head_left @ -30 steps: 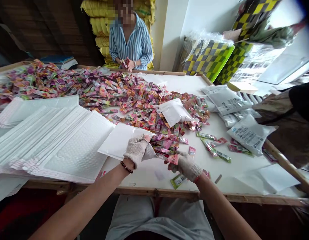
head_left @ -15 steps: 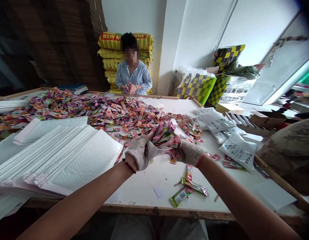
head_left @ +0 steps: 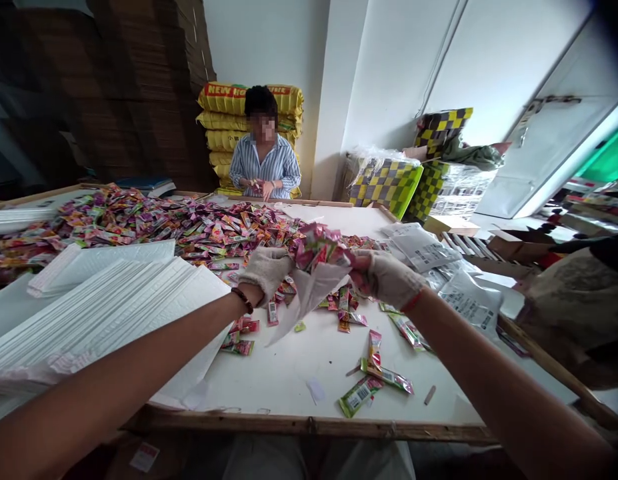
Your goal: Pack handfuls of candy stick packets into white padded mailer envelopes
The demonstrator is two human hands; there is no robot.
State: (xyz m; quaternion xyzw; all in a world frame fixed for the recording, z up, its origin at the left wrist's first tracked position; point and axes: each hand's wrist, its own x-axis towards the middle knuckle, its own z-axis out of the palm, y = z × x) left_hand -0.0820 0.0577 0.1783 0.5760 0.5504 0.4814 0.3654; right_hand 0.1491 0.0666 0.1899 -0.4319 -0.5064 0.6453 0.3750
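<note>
My left hand [head_left: 269,272], in a light knit glove, is closed on the left side of a white bag [head_left: 316,285]. The right hand [head_left: 383,275], gloved too, pinches the bag's right side. Small colourful sachets [head_left: 319,245] stick up in a bunch from its top. The bag is raised above the white tabletop, and its lower corner hangs down to the left. Behind my hands spreads a large heap of the same sachets [head_left: 213,230]. Several loose sachets [head_left: 383,377] lie on the table below my right hand.
White padded mailers [head_left: 123,303] are stacked at the left. Filled, labelled white bags [head_left: 429,250] lie at the right. A wooden rim [head_left: 269,421] edges the table. Across it sits a person in a striped shirt [head_left: 265,163], before yellow sacks [head_left: 221,120].
Both hands have raised the white bag with its sachets slightly, and its lower part now hangs free. My left hand has shifted left. More loose sachets show on the table underneath.
</note>
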